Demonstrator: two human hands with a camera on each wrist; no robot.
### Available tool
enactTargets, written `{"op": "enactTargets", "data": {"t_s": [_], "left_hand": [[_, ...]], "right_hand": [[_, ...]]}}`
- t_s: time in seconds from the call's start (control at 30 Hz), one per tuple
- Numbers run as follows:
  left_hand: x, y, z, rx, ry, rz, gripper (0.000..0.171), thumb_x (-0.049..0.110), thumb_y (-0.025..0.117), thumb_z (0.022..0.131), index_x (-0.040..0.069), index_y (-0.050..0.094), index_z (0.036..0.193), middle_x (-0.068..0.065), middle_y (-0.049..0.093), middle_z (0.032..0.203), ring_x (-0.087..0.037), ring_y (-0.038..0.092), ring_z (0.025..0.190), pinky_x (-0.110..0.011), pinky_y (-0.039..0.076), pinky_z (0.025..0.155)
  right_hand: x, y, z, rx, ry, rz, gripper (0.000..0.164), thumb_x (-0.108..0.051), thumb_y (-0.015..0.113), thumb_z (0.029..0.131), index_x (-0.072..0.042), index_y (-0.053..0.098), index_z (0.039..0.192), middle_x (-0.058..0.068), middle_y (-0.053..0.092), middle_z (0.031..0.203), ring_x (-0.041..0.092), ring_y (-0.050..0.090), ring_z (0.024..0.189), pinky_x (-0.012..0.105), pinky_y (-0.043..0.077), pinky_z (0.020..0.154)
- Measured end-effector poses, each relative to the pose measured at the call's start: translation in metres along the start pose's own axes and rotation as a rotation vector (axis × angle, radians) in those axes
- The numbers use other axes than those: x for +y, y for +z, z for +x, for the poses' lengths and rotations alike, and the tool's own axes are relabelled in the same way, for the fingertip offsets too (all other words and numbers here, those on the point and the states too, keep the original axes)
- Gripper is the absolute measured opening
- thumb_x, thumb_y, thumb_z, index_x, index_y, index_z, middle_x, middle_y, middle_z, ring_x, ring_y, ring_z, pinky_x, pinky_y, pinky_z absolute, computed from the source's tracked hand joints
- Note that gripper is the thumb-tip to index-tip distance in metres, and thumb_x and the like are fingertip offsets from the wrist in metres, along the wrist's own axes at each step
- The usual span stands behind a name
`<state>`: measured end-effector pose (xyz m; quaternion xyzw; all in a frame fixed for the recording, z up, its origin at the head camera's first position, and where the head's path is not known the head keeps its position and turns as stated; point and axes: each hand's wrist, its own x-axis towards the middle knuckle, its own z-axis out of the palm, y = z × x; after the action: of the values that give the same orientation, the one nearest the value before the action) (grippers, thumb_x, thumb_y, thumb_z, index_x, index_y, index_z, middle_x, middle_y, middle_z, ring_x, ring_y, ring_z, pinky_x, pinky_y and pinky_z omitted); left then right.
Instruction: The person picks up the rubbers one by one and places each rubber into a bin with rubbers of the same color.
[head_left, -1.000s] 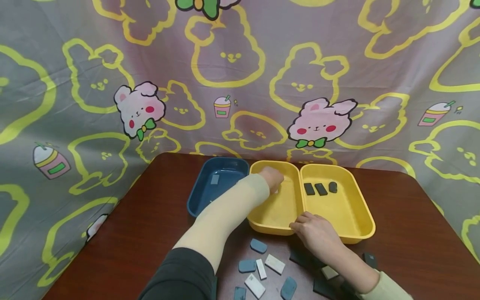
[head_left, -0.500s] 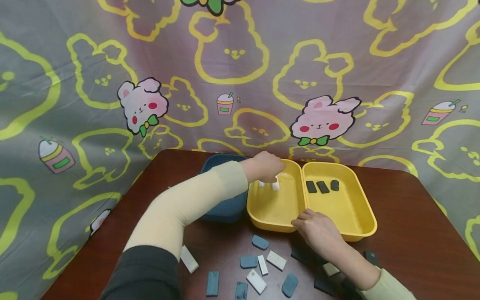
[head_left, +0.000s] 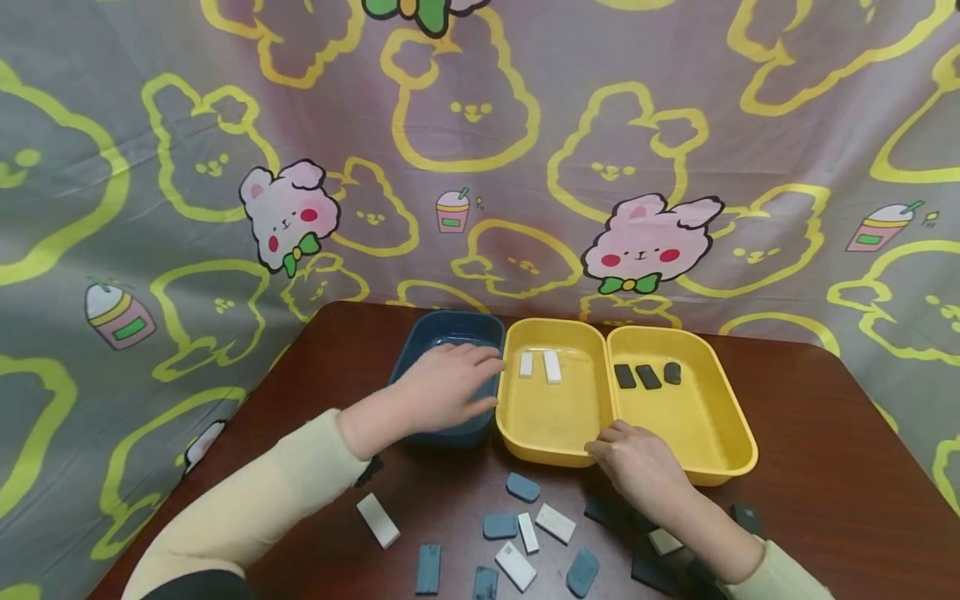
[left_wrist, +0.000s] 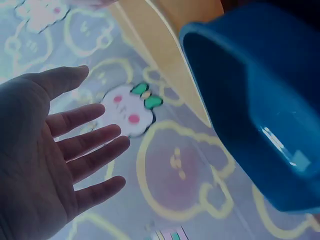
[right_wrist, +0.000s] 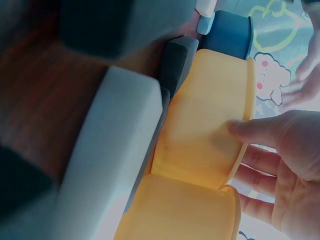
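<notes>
Spread left hand (head_left: 446,387) hovers over a blue rectangular plastic bin (head_left: 457,438); right hand (head_left: 639,462), at its four o'clock, pinches a yellow rectangular plastic bin (head_left: 551,456). Left-wrist view, unlike head, shows the left palm (left_wrist: 37,150).

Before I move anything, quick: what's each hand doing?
Left hand: open, holding nothing.
Right hand: closed on the front rim of the middle yellow tub, thumb outside.

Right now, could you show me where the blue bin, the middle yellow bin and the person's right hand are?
Blue bin (head_left: 459,437): head view, on its front wall.
Middle yellow bin (head_left: 555,419): head view, on its bare floor.
Right hand (right_wrist: 297,172): right wrist view, on the palm.
</notes>
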<state>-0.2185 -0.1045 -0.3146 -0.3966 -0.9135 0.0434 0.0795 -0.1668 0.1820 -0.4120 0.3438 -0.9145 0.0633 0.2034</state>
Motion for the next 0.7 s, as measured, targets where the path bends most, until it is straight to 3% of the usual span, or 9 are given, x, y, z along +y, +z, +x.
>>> {"op": "enactTargets", "data": {"t_s": [0.2,0.33,0.47,0.57,0.7], "left_hand": [[-0.011,0.007,-0.066,0.139,-0.184,-0.090,0.052,0.039,0.073,0.086,0.012,0.061,0.129,-0.009,0.058,0.131,-0.026,0.057,0.118,-0.045,0.048,0.093],[-0.015,0.018,-0.106,0.151,-0.313,-0.135,0.051,0.038,0.074,0.086,0.011,0.062,0.127,-0.011,0.059,0.129,-0.028,0.059,0.114,-0.047,0.050,0.089],[-0.011,0.034,-0.136,0.103,-0.442,-0.191,0.052,0.039,0.073,0.086,0.010,0.061,0.128,-0.011,0.060,0.127,-0.029,0.060,0.112,-0.049,0.051,0.086],[-0.004,0.046,-0.155,0.038,-0.556,-0.252,0.062,0.043,0.071,0.087,0.006,0.054,0.134,-0.015,0.057,0.130,-0.032,0.057,0.115,-0.052,0.048,0.088],[0.007,0.062,-0.174,-0.118,-0.707,-0.368,0.085,0.057,0.067,0.085,-0.001,0.042,0.142,-0.022,0.050,0.137,-0.039,0.051,0.121,-0.056,0.044,0.092]], "right_hand": [[0.000,0.001,0.001,0.016,-0.012,-0.003,0.018,-0.003,0.079,0.076,-0.017,0.068,0.074,-0.007,0.058,0.069,0.013,0.054,0.070,0.029,0.048,0.060],[0.000,0.000,0.001,0.019,-0.013,-0.003,0.017,-0.003,0.079,0.076,-0.017,0.069,0.075,-0.007,0.059,0.070,0.013,0.054,0.071,0.029,0.048,0.061],[0.001,0.000,0.001,0.000,-0.002,-0.006,0.018,-0.003,0.079,0.076,-0.017,0.068,0.075,-0.008,0.058,0.070,0.013,0.054,0.071,0.029,0.048,0.061],[0.001,0.000,0.000,-0.006,0.005,-0.007,0.020,-0.003,0.079,0.076,-0.018,0.066,0.073,-0.008,0.056,0.069,0.013,0.053,0.070,0.029,0.048,0.061],[0.001,0.002,0.000,0.006,0.001,-0.004,0.021,-0.002,0.079,0.075,-0.018,0.066,0.073,-0.008,0.057,0.069,0.013,0.053,0.070,0.029,0.048,0.061]]}}
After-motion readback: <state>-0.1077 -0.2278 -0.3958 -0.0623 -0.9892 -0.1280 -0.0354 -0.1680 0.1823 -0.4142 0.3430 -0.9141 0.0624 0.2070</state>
